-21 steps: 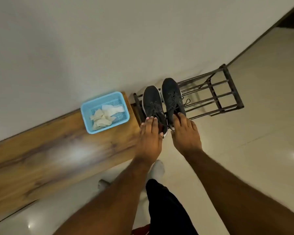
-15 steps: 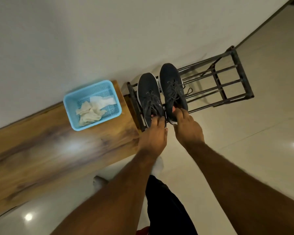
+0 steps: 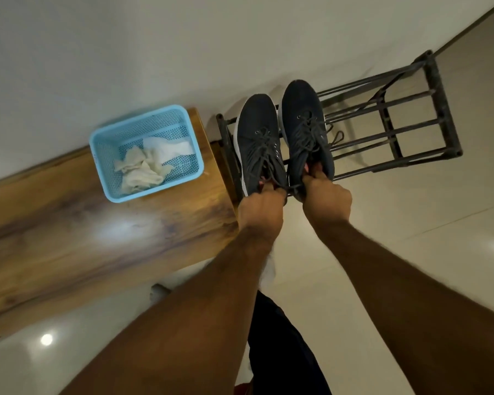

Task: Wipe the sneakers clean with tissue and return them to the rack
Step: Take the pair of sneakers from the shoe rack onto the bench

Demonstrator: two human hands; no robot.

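Observation:
Two dark sneakers with white soles sit side by side on the left end of a dark metal rack (image 3: 394,138), toes toward the wall. My left hand (image 3: 261,206) grips the heel of the left sneaker (image 3: 257,132), fingers curled into its opening. At the heel of the right sneaker (image 3: 304,115) my right hand (image 3: 327,199) holds on the same way, fingertips inside the collar. Crumpled tissue (image 3: 143,169) lies in a light blue mesh basket (image 3: 103,155) on the wooden bench to the left.
The wooden bench (image 3: 69,229) runs along the white wall and butts against the rack's left side. The rack's right half shows only bare bars. Glossy pale floor tiles spread to the right and below. My dark trouser leg (image 3: 283,352) is at the bottom.
My hands lay flat over the sneaker heels before; their fingers have since curled into the shoe openings. The view has shifted closer to the rack.

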